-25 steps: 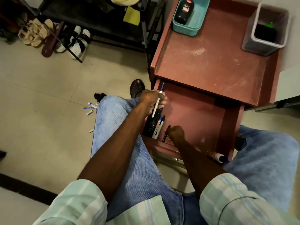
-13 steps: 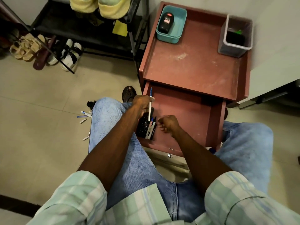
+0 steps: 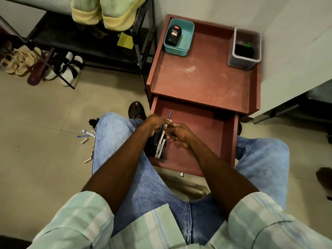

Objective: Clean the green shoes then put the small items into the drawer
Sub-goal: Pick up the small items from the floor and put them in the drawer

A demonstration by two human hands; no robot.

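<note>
The open reddish-brown drawer of the bedside cabinet sits between my knees. My left hand holds a white pen with a blue tip upright over the drawer's left side. My right hand has come beside it, fingers touching the pen. Under both hands a black remote and some markers lie in the drawer. The green shoes rest on the black rack at the top left. Several small pens and caps lie on the floor by my left knee.
On the cabinet top stand a teal tray with a black bottle and a grey bin. Sandals and white shoes sit under the rack. A dark sandal is by the cabinet's left corner.
My right hand rose from the drawer's front floor and moved left to meet the pen held by my left hand. The view shifted upward, showing more of the rack and shoes.
</note>
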